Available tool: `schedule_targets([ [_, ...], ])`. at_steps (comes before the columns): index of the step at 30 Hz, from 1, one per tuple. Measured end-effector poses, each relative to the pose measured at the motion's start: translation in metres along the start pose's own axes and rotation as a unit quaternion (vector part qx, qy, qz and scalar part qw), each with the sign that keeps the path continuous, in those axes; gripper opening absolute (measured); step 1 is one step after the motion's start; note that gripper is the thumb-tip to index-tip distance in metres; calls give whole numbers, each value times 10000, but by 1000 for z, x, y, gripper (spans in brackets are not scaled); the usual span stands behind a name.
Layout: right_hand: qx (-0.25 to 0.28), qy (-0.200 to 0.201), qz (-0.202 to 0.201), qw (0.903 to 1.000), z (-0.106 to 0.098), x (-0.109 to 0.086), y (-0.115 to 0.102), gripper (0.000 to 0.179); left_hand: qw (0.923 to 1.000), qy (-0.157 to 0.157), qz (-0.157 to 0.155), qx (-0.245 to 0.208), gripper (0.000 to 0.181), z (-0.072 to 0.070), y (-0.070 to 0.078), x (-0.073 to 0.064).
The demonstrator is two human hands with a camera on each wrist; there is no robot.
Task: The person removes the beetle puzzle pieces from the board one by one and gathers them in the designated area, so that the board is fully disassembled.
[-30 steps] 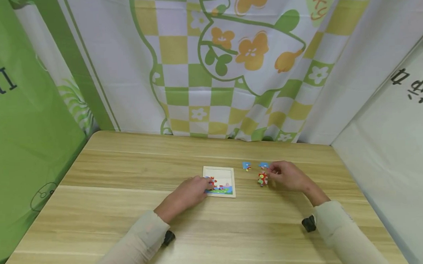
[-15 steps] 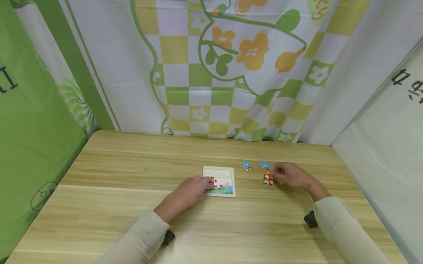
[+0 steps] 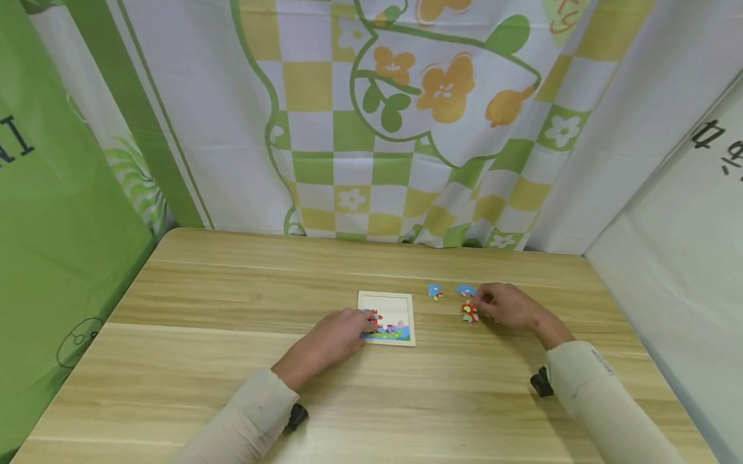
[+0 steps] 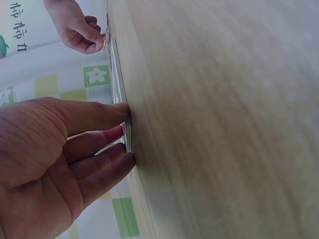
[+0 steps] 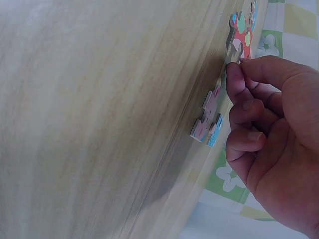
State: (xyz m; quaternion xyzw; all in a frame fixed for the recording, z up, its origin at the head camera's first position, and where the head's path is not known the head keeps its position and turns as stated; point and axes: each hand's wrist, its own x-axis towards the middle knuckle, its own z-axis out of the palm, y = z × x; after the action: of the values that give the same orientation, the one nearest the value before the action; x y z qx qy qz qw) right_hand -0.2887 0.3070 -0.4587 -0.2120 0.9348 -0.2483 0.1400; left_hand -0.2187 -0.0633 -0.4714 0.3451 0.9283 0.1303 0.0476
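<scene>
My left hand rests on the left side of a square wooden jigsaw tray, thumb and fingertips extended against it in the left wrist view. Joined pieces, green and blue with red and pink parts, fill the tray's lower and left part; its upper right shows bare wood. To the right, my right hand pinches a red jigsaw piece with yellow and green dots between thumb and index finger, its other fingers curled. In the right wrist view, pink and blue jigsaw pieces lie on the table near that hand.
Two blue-topped jigsaw pieces, one on the left and one on the right, lie on the wooden table beyond the red piece. A patterned curtain hangs along the far table edge. Black wrist devices sit below both cuffs.
My right hand has shifted slightly right with the red piece, then a little back, and the piece has turned somewhat. The left hand stays in place on the tray.
</scene>
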Motion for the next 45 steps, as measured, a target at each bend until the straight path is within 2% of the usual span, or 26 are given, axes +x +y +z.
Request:
schedule_targets([
  [13,-441,158,-102,9988,2,2,2,10,9999,8,-114,-46,34,1,1,1],
  [37,-498,466,-132,9976,5,-4,0,11,9998,106,-92,-120,32,3,1,2],
  [45,-463,542,-256,9971,8,-3,-10,11,9998,105,-117,-110,33,4,0,0],
])
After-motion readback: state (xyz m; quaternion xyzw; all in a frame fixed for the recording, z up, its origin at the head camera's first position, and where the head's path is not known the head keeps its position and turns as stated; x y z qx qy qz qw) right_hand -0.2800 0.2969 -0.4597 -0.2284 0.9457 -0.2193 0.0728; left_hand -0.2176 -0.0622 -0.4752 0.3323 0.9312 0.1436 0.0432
